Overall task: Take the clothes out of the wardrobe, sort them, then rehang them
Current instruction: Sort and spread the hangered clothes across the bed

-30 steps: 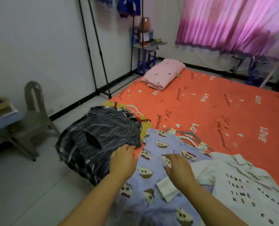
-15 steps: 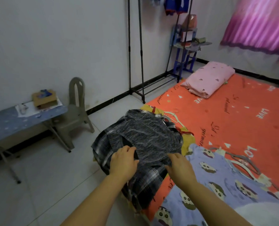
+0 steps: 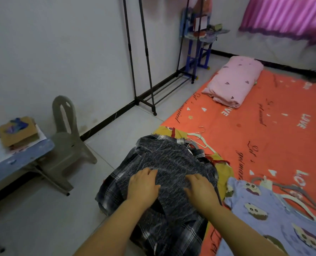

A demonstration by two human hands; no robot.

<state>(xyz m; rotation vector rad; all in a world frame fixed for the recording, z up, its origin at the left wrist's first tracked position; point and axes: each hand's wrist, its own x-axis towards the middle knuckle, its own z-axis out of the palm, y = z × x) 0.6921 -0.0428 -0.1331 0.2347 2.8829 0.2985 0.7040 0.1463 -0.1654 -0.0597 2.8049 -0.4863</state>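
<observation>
Orange sheet (image 3: 264,137) covers the low bed at right. The clothes lie along its near-left edge, off the rack.

Near field:
- Left hand (image 3: 143,185) and right hand (image 3: 201,189) both lie palm down on a dark grey marled top (image 3: 172,161), fingers spread and only slightly bent. No pinch or fistful of cloth is visible. They press or smooth rather than hold.
- The grey top sits on a plaid shirt (image 3: 111,189), which overhangs the bed edge toward the tiled floor (image 3: 42,218).
- A yellow garment (image 3: 225,172) lies under both, showing at the right and far side.
- Just right of the pile is a lilac printed garment (image 3: 264,218), spread as its own lot.

Middle field:
- White hangers (image 3: 199,143) poke out at the far side of the dark pile. Grey hangers (image 3: 291,189) lie by the lilac piece.
- To the left stand a grey plastic chair (image 3: 66,139) and a blue folding table (image 3: 20,157) carrying a cardboard box (image 3: 17,130).

Far field:
- A pink pillow (image 3: 234,80) lies at the head of the bed.
- The garment rack (image 3: 144,52) stands by the wall. Its top rail is out of frame, so I cannot tell what hangs there.
- A pink curtain (image 3: 282,13) hangs at the far right.

Progress, as a judgement: removal looks largely done and sorting is underway, with at least two groups formed. Rehanging has not started as far as can be seen. Remaining steps are to finish the piles and return each piece to the rack.
</observation>
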